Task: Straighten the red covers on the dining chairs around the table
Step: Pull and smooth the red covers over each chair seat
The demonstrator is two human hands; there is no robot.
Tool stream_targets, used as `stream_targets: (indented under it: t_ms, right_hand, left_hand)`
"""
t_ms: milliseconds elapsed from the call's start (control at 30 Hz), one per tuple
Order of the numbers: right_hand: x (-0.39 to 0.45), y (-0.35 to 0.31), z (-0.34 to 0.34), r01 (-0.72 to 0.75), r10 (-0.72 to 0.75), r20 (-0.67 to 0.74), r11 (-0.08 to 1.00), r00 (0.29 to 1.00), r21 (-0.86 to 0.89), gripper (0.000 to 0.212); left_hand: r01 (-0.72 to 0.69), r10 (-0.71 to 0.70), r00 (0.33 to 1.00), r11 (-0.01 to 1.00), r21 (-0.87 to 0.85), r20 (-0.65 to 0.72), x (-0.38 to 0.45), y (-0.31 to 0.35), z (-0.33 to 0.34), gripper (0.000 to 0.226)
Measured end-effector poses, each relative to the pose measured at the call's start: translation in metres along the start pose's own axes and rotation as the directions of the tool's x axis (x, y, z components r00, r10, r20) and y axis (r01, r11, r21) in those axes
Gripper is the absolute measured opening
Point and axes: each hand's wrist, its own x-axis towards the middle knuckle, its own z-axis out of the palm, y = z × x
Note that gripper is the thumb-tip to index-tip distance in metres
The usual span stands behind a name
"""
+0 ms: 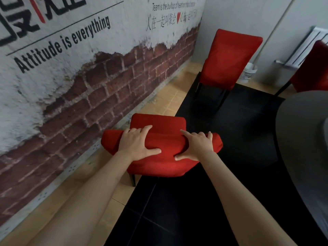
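Seen from above and behind: nearest chair (160,132), close to the brick-print wall (99,89), its legs mostly hidden under the red cover (159,166), only one dark leg showing at lower left. Left hand (137,142) and right hand (197,146) both clamped over the top edge of the chair back, fingers draped over the far side, thumbs pressed into the near face, cloth bunched between them. Fingertips partly lost in the fold.

Further back, second chair (229,57) in a red cover, upright, seat in shadow and hard to make out. Third chair (312,68) cut off by the right edge, only a slice of red showing. Grey round tabletop (301,130) also cut off at right. White bucket (249,71) half hidden behind the second chair, label too small to read.

On the wall: "Attitude is everything" in black; smaller line starting "Team is the", the rest blurred; Chinese characters, partly cropped at the top.
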Motion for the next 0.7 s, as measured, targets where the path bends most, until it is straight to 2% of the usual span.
stream_targets:
  t_ms: [233,700]
  right_hand:
    - [-0.016,-0.018,0.006,-0.11,0.11,-0.008,0.994,0.994,-0.009,0.12]
    - [-0.09,-0.093,0.036,-0.35,0.357,-0.053,0.93,0.933,0.107,0.118]
  left_hand:
    - [-0.064,0.064,0.998,0.997,-0.044,-0.015,-0.006,-0.009,0.002,0.111]
    - [-0.331,0.331,0.943,0.943,-0.023,0.014,-0.032,-0.056,-0.006,0.105]
